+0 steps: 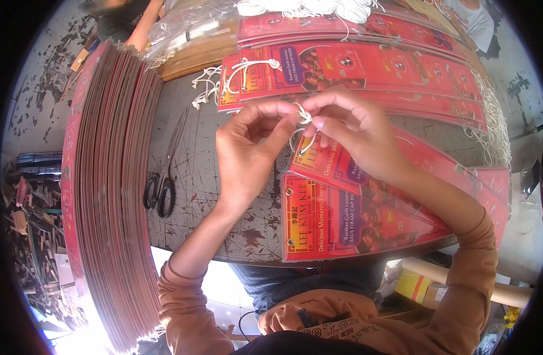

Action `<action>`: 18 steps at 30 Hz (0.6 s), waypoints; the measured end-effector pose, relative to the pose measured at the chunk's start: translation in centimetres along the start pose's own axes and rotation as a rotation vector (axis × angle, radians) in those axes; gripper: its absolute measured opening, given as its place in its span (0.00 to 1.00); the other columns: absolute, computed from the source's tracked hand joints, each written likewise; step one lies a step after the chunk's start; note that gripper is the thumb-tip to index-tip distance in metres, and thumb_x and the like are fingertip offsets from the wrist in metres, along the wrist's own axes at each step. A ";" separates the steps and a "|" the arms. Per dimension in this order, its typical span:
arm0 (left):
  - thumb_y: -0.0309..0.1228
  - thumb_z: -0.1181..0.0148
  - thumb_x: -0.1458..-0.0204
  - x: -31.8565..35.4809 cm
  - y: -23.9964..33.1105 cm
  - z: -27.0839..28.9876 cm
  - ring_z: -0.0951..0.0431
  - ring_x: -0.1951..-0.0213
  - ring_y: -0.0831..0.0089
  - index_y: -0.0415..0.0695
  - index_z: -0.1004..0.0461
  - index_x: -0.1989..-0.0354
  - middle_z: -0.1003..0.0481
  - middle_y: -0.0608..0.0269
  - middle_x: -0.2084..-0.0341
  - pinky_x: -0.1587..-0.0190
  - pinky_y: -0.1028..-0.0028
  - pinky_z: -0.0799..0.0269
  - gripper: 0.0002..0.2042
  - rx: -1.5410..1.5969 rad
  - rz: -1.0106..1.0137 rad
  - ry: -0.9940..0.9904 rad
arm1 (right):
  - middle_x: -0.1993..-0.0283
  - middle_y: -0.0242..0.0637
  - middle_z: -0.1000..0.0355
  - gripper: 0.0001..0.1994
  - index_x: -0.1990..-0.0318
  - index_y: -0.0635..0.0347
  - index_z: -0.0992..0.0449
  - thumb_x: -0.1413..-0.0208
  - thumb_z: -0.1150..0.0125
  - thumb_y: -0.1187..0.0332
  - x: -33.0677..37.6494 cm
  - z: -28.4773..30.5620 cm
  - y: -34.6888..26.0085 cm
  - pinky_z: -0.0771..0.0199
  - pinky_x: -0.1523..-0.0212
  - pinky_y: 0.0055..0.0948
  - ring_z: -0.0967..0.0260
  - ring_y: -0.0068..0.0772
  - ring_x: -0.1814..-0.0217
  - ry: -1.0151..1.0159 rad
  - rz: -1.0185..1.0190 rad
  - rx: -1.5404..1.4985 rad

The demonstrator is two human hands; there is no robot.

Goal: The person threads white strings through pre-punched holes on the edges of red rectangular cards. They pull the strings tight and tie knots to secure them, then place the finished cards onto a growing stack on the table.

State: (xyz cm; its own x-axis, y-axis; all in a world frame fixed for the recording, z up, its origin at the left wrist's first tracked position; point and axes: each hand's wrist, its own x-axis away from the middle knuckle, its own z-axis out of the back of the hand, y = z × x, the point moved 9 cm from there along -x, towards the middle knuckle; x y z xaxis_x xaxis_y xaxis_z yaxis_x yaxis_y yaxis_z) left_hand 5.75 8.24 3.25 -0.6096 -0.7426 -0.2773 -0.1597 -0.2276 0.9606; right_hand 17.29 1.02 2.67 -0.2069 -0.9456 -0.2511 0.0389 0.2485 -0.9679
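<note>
My left hand and my right hand meet above the table, both pinching a knotted white cord. Its loop runs down to the eyelet corner of a red printed sign board, whose surface looks glossy. Under that board, another red board lies with metal eyelets at two corners and no cord in them. My right forearm passes over the boards and hides part of them. Farther back, a stack of red boards has white cords tied at its left end.
Black-handled scissors lie on the scratched grey table. Left of them stands a tall row of boards on edge. A white cord bundle sits at the back, with loose cords hanging at right. Parts of two other people show at the far edge.
</note>
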 end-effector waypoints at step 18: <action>0.21 0.41 0.49 -0.5 0.9 1.6 0.24 0.63 0.80 0.36 0.24 0.63 0.22 0.62 0.67 0.58 0.80 0.29 0.06 -0.031 0.072 0.017 | 0.63 0.36 0.32 0.08 0.62 0.64 0.28 0.50 0.43 0.82 0.4 0.2 -1.3 0.27 0.64 0.22 0.27 0.26 0.63 0.133 0.219 0.255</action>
State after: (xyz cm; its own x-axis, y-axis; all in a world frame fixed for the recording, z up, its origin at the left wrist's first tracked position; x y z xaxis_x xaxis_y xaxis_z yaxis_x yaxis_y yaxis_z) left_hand 4.72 9.42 4.26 -0.6052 -0.7684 -0.2081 -0.0919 -0.1922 0.9770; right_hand 17.40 0.31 3.81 -0.2919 -0.8360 -0.4647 0.3356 0.3655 -0.8682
